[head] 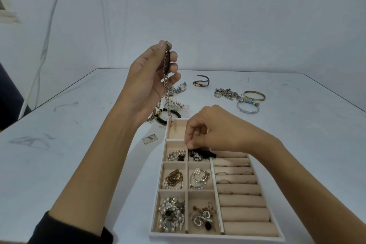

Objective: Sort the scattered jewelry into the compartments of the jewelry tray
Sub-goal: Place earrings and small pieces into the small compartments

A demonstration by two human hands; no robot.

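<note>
Over the beige, velvet-lined jewelry tray (198, 237) on the white tabletop (79, 154), the right hand (210, 128) pinches a tangled black-and-silver piece (200, 154) into a small square compartment beside the ring rolls; that drop looks nearly done. Higher up, the left hand (150, 77) grips a dark-plated metal link chain (167, 93) dangling over the empty far compartment, so next it probably gets lowered there with the limp links coiling in. Watches (181, 87) and a gold bangle (254, 96) lie unsorted beyond.
</note>
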